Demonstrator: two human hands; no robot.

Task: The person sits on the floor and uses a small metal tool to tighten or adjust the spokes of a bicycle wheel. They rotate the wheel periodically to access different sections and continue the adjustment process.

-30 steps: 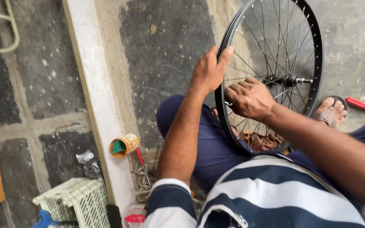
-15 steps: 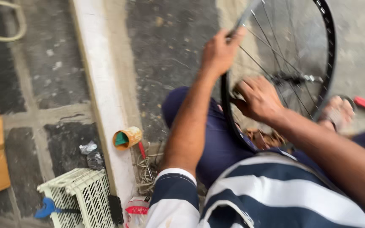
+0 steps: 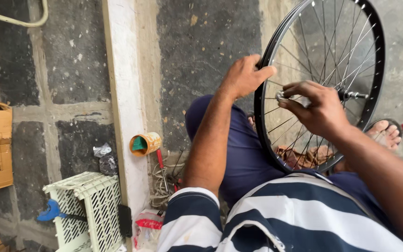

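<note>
The black-rimmed, wire-spoked bicycle wheel [image 3: 350, 42] stands upright on the person's lap, hub axle pointing right. The left hand [image 3: 244, 77] grasps the wheel's near-left rim; the right hand [image 3: 316, 109], nearer the hub, pinches a small silver tool [image 3: 282, 96] against a spoke. Left of the wheel lies stone paving [image 3: 201, 51] outdoors.

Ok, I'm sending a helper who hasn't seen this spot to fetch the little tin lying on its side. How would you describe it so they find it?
Start at the pale concrete strip running down the floor left of the person's left hand. Near its lower part, above the pale plastic crate, lies the small tin. It is the only round orange container there, tipped over with a green inside showing.
</note>
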